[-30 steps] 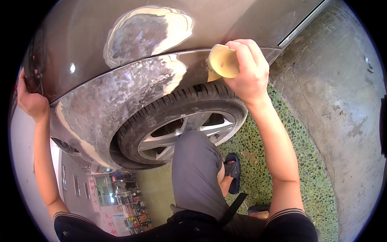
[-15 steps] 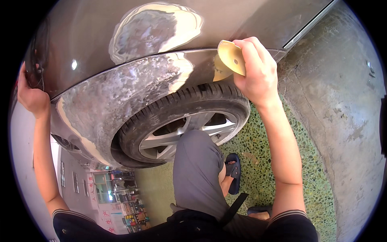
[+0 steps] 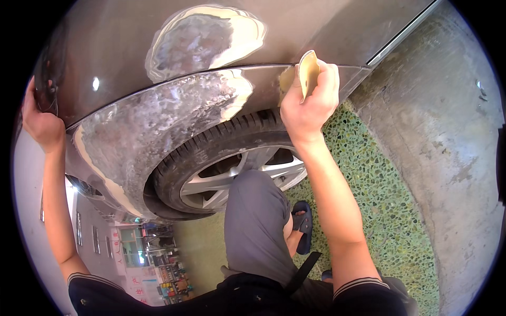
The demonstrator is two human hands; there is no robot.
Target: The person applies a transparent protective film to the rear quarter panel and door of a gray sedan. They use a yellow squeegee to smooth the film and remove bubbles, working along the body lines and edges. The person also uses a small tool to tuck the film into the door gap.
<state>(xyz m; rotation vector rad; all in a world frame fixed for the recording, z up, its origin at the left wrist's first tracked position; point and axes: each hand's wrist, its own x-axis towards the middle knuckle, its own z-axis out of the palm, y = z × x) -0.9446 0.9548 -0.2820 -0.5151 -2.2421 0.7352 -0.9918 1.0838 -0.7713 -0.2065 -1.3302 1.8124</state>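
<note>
My right hand (image 3: 311, 108) pinches a bent, yellow sanding disc (image 3: 308, 73) between thumb and fingers. It is beside the brown car panel, right of the bare patches and above the tire (image 3: 226, 142). A yellowish shape on the panel at the disc's left may be its reflection; I cannot tell. My left hand (image 3: 46, 129) rests against a dark, glossy lamp (image 3: 48, 87) at the car's left corner, fingers stretched along it and partly hidden. Between my hands lie a sanded wheel-arch patch (image 3: 153, 116) and an upper sanded patch (image 3: 195, 39), both with pale, layered edges.
A silver wheel rim (image 3: 211, 184) sits close to my bent knee (image 3: 255, 195). Green speckled flooring (image 3: 369, 195) meets grey concrete (image 3: 448, 158) at right. Shelves with many small items (image 3: 171, 274) stand at lower left. My sandaled foot (image 3: 302, 226) is beside the wheel.
My right hand has moved left and turned, so the sanding disc now shows more edge-on and bent. My left hand stays at the lamp.
</note>
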